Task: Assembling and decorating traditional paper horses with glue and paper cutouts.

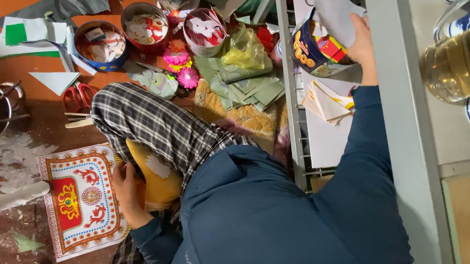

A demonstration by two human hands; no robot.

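At lower left the printed sheet lies by the empty, loosely curled left hand; at upper right, the right hand meets the blue tin and white paper, its fingers hidden so I cannot tell their grip; lifting the paper would need a steady pinch.

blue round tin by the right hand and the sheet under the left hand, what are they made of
The blue round tin looks like printed metal, glossy with a rolled rim. The sheet looks like thin printed paper: flat, matte, red and white patterns. The right hand reaches the tin; the left hand touches the sheet.

Bright, even indoor light; sharp, soft shadows.
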